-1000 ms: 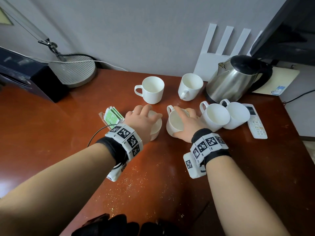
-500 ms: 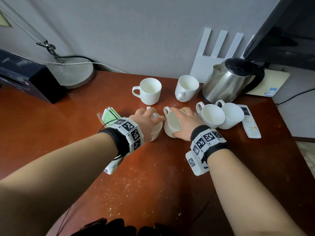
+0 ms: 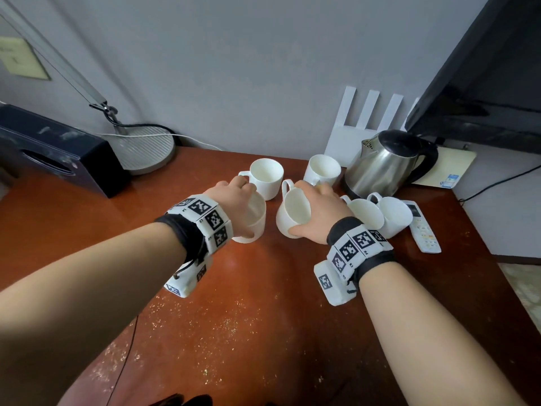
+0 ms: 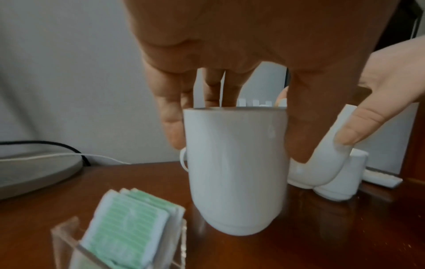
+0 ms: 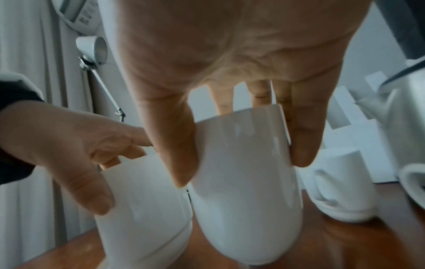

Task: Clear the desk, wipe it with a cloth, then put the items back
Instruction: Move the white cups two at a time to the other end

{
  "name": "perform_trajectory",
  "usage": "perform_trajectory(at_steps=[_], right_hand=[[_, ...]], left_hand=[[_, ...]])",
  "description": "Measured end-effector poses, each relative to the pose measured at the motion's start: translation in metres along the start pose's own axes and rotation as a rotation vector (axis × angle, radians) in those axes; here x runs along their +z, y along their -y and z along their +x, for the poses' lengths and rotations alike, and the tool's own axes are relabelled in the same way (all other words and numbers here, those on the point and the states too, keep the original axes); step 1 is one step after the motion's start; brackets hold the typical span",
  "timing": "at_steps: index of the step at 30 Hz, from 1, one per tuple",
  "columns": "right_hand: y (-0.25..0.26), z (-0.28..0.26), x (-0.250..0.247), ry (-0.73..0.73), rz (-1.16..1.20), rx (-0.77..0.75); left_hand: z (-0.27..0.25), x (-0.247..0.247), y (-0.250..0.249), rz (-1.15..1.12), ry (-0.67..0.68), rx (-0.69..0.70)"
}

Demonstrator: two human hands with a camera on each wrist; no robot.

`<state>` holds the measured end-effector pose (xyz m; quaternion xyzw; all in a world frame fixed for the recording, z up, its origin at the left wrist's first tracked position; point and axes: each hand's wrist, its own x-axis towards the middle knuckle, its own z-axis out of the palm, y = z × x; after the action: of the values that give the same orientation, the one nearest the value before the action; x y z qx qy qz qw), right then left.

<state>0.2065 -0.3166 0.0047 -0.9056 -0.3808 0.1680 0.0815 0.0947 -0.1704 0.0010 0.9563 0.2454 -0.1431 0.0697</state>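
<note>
My left hand (image 3: 234,197) grips a white mug (image 3: 253,219) from above, thumb on one side and fingers on the other; the left wrist view shows this mug (image 4: 236,172) upright by the desk top. My right hand (image 3: 319,212) grips a second white mug (image 3: 292,215) the same way, tilted with its mouth toward me. In the right wrist view that mug (image 5: 246,182) hangs just above the red-brown desk (image 3: 248,288). The two held mugs are side by side, almost touching.
Two white mugs (image 3: 265,177) (image 3: 322,169) stand behind my hands, two more (image 3: 366,213) (image 3: 393,215) to the right. A steel kettle (image 3: 386,162), remote (image 3: 424,227), lamp base (image 3: 143,148) and black box (image 3: 58,153) ring the desk. A tea-bag holder (image 4: 128,227) sits by the left mug. Pale crumbs (image 3: 205,332) speckle the front.
Both hands have tightened round their mugs and raised them slightly toward the back mugs. The tea-bag holder is now hidden behind my left wrist in the head view.
</note>
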Motion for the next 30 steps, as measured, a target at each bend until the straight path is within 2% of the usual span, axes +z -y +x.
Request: perform_trajectory(at_steps=[8,16,24,30], right_hand=[[0.096,-0.014,-0.008,-0.039,-0.023,-0.090],[0.233,-0.005,0.016,-0.034,-0.022,-0.161],[0.348,0.025,0.064,0.014,-0.046,-0.219],[0.407,0.058,0.111,0.074,-0.003,-0.192]], left_hand=[[-0.054,-0.035,0.092,-0.027,-0.121,-0.006],[-0.103,-0.045,0.226,-0.032,-0.101,-0.087],[-0.123,-0.026,0.354,-0.021,-0.058,-0.187],[-0.112,0.008,0.416,-0.048,-0.003,-0.245]])
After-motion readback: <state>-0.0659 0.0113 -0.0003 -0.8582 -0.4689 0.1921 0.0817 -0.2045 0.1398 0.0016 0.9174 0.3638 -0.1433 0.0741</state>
